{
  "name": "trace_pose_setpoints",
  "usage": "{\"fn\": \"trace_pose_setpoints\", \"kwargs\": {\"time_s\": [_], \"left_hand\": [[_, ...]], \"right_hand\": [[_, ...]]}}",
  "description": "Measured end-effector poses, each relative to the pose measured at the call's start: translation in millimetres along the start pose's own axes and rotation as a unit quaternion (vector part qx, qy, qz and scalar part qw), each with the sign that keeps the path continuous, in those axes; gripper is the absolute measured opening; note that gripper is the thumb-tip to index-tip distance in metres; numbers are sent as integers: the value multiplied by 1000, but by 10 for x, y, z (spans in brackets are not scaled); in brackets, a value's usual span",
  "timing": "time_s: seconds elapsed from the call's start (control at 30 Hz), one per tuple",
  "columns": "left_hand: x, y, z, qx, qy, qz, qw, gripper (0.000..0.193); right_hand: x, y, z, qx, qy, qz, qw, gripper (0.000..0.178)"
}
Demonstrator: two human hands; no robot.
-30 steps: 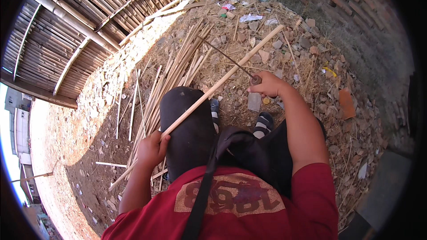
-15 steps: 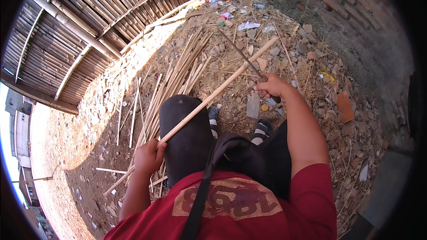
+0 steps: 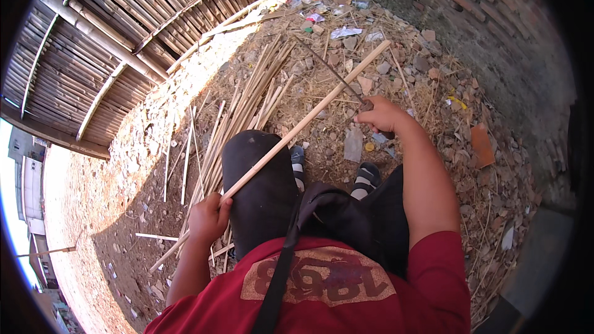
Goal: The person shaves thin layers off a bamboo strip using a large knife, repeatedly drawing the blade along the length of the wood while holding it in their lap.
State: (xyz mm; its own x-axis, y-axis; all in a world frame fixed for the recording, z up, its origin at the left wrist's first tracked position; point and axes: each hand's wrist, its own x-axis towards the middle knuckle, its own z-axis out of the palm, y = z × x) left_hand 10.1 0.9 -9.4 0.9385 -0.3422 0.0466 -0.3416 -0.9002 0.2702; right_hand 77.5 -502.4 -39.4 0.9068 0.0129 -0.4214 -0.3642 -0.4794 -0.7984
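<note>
A long pale bamboo strip (image 3: 309, 117) slants across my raised left knee, its far end up and to the right. Near its lower part my left hand (image 3: 208, 218) is closed around it, and the tail passes below the hand toward the ground. My right hand (image 3: 382, 115) is wrapped around the dark handle of a long, thin-bladed knife (image 3: 334, 73). The blade crosses the strip near its far end and points away to the left; whether they touch, I cannot tell. Beyond my left knee lies a pile of split bamboo strips (image 3: 250, 99).
A bamboo-slat structure (image 3: 93, 43) fills the upper left; a brick wall (image 3: 489, 25) rises on the right. Rubble, dry straw and litter cover the ground. A flat reddish tile piece (image 3: 482, 146) lies right of my right arm. Several loose strips (image 3: 187, 158) lie left of the pile.
The knife has shifted slightly away and to the left along its length, still crossing the strip. The strip's far end has moved slightly farther away. My left hand has stayed almost in place.
</note>
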Motion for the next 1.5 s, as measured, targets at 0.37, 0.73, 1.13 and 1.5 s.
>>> {"fn": "trace_pose_setpoints", "kwargs": {"time_s": [0.37,0.73,1.13,1.5], "left_hand": [[-63,11,25,-9,-2,-21,1000,40],[-123,19,79,15,14,-22,1000,37],[-106,-66,93,-9,7,-3,1000,37],[-88,-4,-31,-19,-13,-16,1000,37]], "right_hand": [[40,-166,169,-32,-78,-9,996,44],[42,-127,162,-59,-62,-12,996,43],[-90,-314,236,-161,-61,-88,981,48],[-220,-527,476,-258,-70,-129,955,40]]}}
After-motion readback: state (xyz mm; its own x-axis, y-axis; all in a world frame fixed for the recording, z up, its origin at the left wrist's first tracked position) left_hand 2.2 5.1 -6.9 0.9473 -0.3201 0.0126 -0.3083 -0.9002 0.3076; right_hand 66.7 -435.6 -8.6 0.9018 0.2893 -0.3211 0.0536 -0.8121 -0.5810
